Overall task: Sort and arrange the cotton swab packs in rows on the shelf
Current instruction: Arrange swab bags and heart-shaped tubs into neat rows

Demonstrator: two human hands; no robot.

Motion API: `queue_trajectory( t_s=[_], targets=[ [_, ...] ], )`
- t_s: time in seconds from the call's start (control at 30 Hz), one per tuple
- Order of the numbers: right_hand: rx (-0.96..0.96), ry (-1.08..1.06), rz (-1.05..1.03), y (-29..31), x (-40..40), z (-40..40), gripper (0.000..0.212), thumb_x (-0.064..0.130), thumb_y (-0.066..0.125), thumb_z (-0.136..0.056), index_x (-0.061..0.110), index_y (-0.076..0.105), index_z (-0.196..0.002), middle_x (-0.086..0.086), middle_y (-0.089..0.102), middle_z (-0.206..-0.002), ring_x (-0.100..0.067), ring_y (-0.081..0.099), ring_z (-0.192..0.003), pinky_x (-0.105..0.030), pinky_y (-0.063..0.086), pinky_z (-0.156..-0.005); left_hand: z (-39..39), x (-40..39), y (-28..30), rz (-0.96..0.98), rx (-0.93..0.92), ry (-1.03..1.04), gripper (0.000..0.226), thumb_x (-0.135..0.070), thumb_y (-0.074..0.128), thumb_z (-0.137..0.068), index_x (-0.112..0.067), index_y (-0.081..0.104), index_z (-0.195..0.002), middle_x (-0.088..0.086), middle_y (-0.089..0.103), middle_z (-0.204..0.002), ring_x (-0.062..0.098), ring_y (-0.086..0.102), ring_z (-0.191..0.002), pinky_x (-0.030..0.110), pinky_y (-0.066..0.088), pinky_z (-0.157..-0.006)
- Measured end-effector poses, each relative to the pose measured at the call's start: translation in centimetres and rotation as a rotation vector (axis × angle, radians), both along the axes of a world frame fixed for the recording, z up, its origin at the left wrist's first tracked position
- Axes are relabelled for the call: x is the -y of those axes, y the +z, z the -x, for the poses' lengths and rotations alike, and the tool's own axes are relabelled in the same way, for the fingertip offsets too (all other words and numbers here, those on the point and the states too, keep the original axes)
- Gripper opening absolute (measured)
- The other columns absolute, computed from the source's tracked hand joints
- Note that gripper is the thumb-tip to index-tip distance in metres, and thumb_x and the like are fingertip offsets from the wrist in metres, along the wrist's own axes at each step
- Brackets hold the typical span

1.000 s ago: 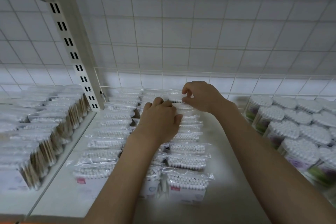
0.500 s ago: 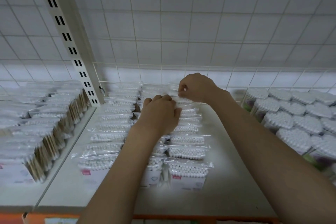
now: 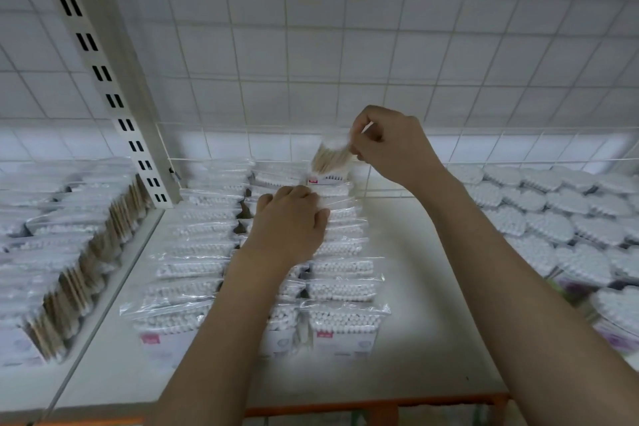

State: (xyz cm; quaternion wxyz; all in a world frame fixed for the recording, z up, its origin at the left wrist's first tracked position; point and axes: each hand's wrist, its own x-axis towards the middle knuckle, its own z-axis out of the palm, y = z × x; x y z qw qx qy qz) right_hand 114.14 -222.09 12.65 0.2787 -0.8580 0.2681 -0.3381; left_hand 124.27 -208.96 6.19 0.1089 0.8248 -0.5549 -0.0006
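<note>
On the far left I see flat clear-film packs of wooden-stick swabs (image 3: pixel 69 252) standing in tight files beside the slotted metal upright (image 3: pixel 114 104). On the smooth white shelf (image 3: pixel 432 339), crinkly plastic swab packs (image 3: pixel 193 270) lie in three rows. My left hand (image 3: pixel 288 221) rests on the middle row, fingers curled against the film. My right hand (image 3: pixel 390 145) pinches one lifted pack (image 3: pixel 330 161) above the far end. Round tubs of swabs (image 3: pixel 553 218) fill the right.

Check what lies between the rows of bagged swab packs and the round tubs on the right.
Bare white shelf, crossed only by the right forearm, as the head view shows.
</note>
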Motion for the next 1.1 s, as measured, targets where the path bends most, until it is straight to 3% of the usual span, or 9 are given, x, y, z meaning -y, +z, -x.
queue_trajectory(
  t_s=[0.1,0.2,0.27,0.4,0.5,0.6,0.77,0.9,1.1],
  targets=[
    [0.013,-0.034,0.02,-0.1,-0.5,0.2,0.013,0.008,0.049,-0.081,0.008,0.061,-0.075,-0.007,0.068,-0.066,-0.02,0.063,-0.063,-0.02,0.047,-0.063,0.0,0.0,0.0,0.003,-0.015,0.008,0.035,-0.035,0.03,-0.098,-0.014,0.055,-0.111,-0.003,0.046,-0.133,0.019,0.036,-0.125,0.039,0.026,-0.102],
    [-0.002,-0.087,0.057,-0.7,-0.6,-0.1,0.014,0.009,0.052,-0.079,0.013,0.056,-0.066,0.004,0.056,-0.05,-0.008,0.054,-0.05,-0.007,0.039,-0.059,-0.1,-0.1,-0.1,0.011,-0.015,0.009,0.034,-0.035,0.03,-0.097,-0.014,0.054,-0.11,-0.003,0.047,-0.131,0.018,0.037,-0.124,0.039,0.027,-0.101],
    [0.001,-0.127,0.083,-1.2,-0.5,-0.2,0.015,0.016,0.059,-0.079,0.014,0.056,-0.065,0.009,0.051,-0.048,-0.006,0.05,-0.048,-0.007,0.036,-0.058,0.0,-0.1,-0.1,0.015,-0.008,0.007,0.036,-0.036,0.03,-0.097,-0.015,0.054,-0.115,-0.004,0.046,-0.133,0.018,0.036,-0.125,0.038,0.027,-0.102],
    [0.046,-0.149,0.136,-1.7,-0.4,-0.4,0.032,0.034,0.076,-0.072,0.007,0.058,-0.074,-0.001,0.062,-0.064,-0.013,0.057,-0.059,-0.019,0.045,-0.063,0.0,-0.3,-0.3,0.02,0.005,0.002,0.039,-0.037,0.029,-0.098,-0.017,0.052,-0.123,-0.004,0.044,-0.136,0.018,0.035,-0.127,0.038,0.026,-0.102],
    [0.016,-0.108,0.128,-1.6,-0.2,-0.1,0.029,0.023,0.074,-0.073,0.01,0.053,-0.088,-0.002,0.061,-0.08,-0.019,0.06,-0.069,-0.031,0.051,-0.068,0.1,-0.5,-0.4,0.034,0.011,-0.003,0.039,-0.037,0.029,-0.098,-0.016,0.052,-0.122,-0.003,0.045,-0.135,0.017,0.036,-0.126,0.037,0.025,-0.102],
    [-0.018,-0.041,0.091,-1.5,0.3,0.1,0.03,0.017,0.069,-0.077,0.018,0.049,-0.1,0.001,0.058,-0.094,-0.017,0.059,-0.08,-0.024,0.049,-0.068,0.1,-0.5,-0.3,0.033,0.01,-0.004,0.039,-0.037,0.029,-0.098,-0.016,0.052,-0.121,-0.003,0.045,-0.135,0.018,0.035,-0.126,0.037,0.025,-0.103],
    [-0.102,0.076,0.133,-1.5,0.6,-0.4,0.028,0.012,0.067,-0.082,0.013,0.057,-0.109,-0.001,0.064,-0.107,-0.012,0.058,-0.103,-0.018,0.042,-0.087,0.1,-0.5,-0.2,0.032,0.017,-0.003,0.038,-0.037,0.028,-0.098,-0.015,0.052,-0.118,-0.003,0.046,-0.133,0.018,0.037,-0.125,0.037,0.026,-0.102],
    [-0.165,0.036,0.314,-1.7,0.9,-1.4,0.026,0.018,0.066,-0.083,0.014,0.061,-0.108,0.002,0.067,-0.107,-0.021,0.057,-0.102,-0.038,0.041,-0.093,0.1,-0.5,-0.2,0.017,0.026,0.002,0.038,-0.037,0.028,-0.098,-0.014,0.052,-0.116,-0.003,0.047,-0.131,0.018,0.038,-0.124,0.038,0.026,-0.101],
    [-0.151,0.076,0.3,-2.9,1.8,-2.3,0.019,0.018,0.066,-0.084,0.015,0.063,-0.102,0.004,0.066,-0.1,-0.018,0.057,-0.098,-0.032,0.042,-0.091,0.2,-0.5,-0.3,0.028,0.033,0.004,0.038,-0.037,0.028,-0.098,-0.015,0.052,-0.118,-0.003,0.047,-0.133,0.018,0.038,-0.124,0.039,0.026,-0.102]
  ],
)
